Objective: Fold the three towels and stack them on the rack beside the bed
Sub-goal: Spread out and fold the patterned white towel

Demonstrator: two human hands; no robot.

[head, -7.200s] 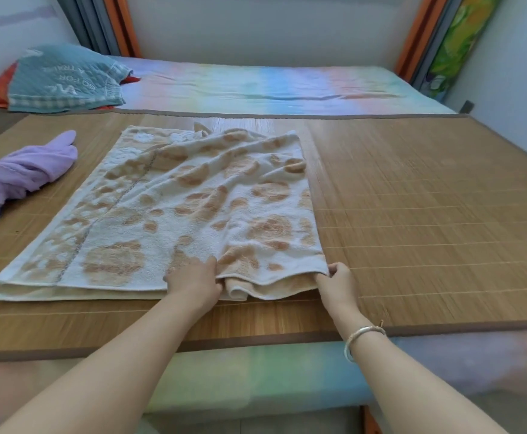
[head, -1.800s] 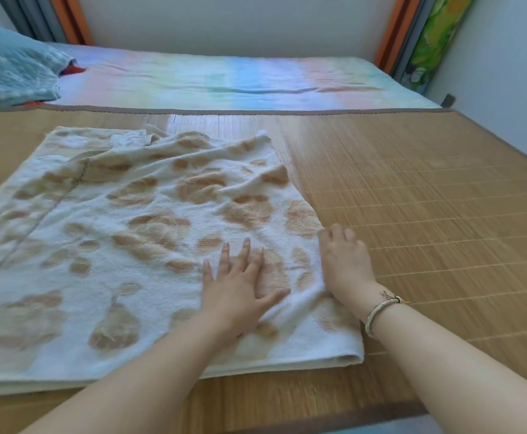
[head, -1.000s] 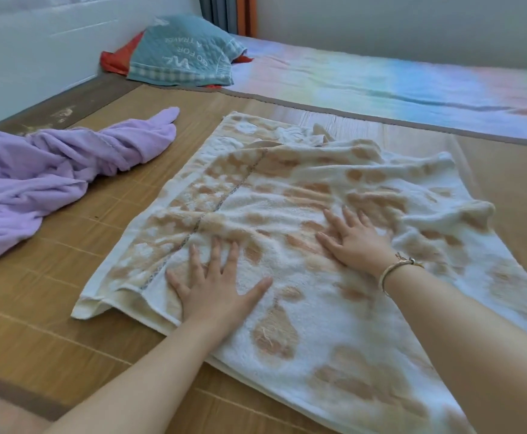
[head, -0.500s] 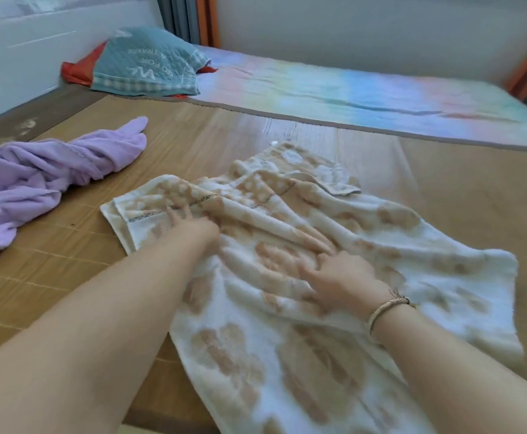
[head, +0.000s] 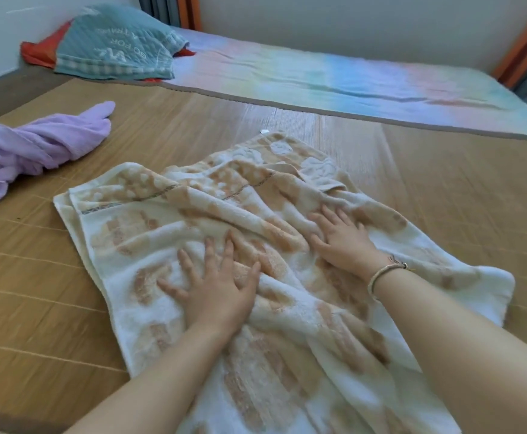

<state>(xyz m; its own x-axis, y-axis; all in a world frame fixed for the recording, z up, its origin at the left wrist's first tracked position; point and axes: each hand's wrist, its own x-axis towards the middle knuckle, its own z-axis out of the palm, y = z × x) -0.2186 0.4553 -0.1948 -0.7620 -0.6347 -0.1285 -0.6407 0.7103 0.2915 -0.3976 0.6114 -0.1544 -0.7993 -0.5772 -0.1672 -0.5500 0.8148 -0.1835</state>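
Observation:
A white towel with tan blotches point(head: 137, 220) lies folded over and rumpled on the bamboo mat point(head: 36, 302) in front of me. My left hand point(head: 215, 286) rests flat on its near middle, fingers spread. My right hand point(head: 340, 236), a bracelet on the wrist, presses flat on the towel further right and back, beside a ridge of wrinkles. A crumpled purple towel point(head: 33, 145) lies unfolded at the left edge. A teal quilted cloth point(head: 115, 45) sits at the far left corner. No rack is in view.
Behind the bamboo mat stretches a pastel rainbow sheet point(head: 334, 76). A red cloth point(head: 40, 48) lies under the teal one. A white wall runs along the left, and orange and grey bars stand in the far corners.
Both hands have opened and now lie flat on the tan towel. The left hand has drawn back from the far left corner toward me, and the towel lies more spread out.

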